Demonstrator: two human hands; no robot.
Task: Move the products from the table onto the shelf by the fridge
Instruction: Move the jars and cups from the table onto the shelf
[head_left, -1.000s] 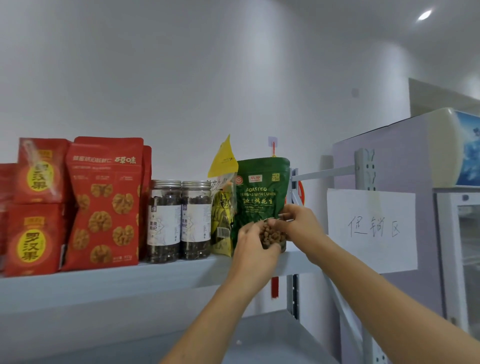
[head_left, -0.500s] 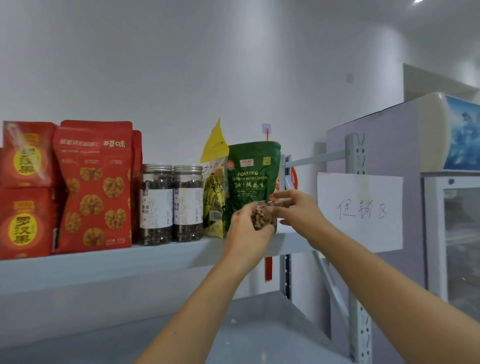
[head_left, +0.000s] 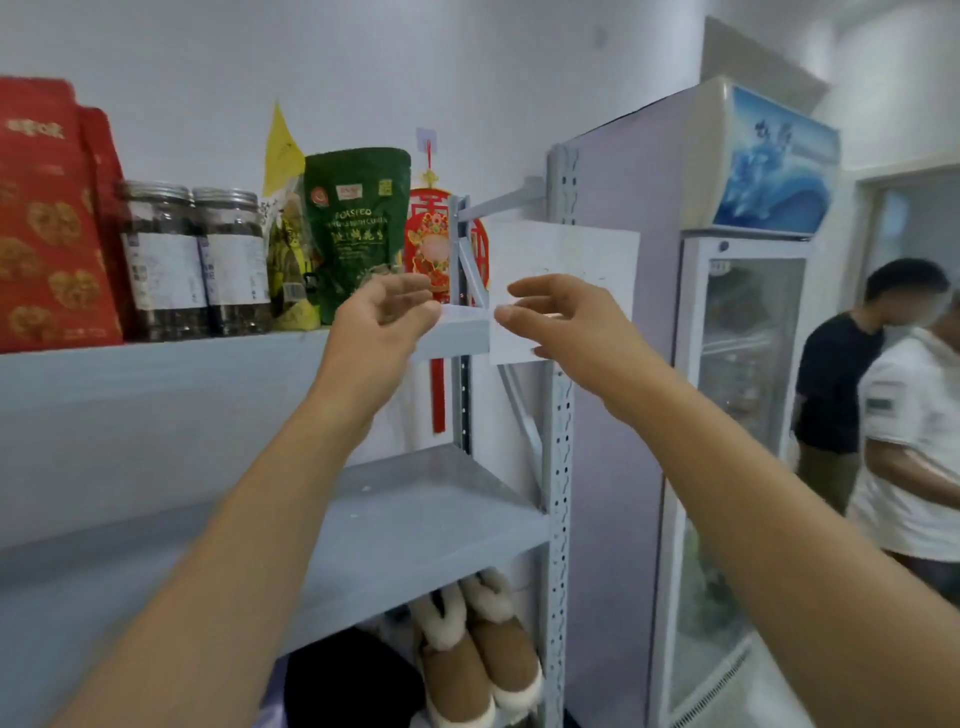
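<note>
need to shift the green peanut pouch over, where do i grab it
Pinch the green pouch at its flat top seal, coming from the front right. It stands upright, its left side crowded by the yellow packet, while its top and right edge are free.

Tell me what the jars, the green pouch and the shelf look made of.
Jars: clear walls showing dark contents, likely plastic, possibly glass; silvery lids. Pouch: glossy green film, probably plastic, with creases and sheen. Shelf: matte grey-blue painted metal, judging by its perforated posts.
</note>
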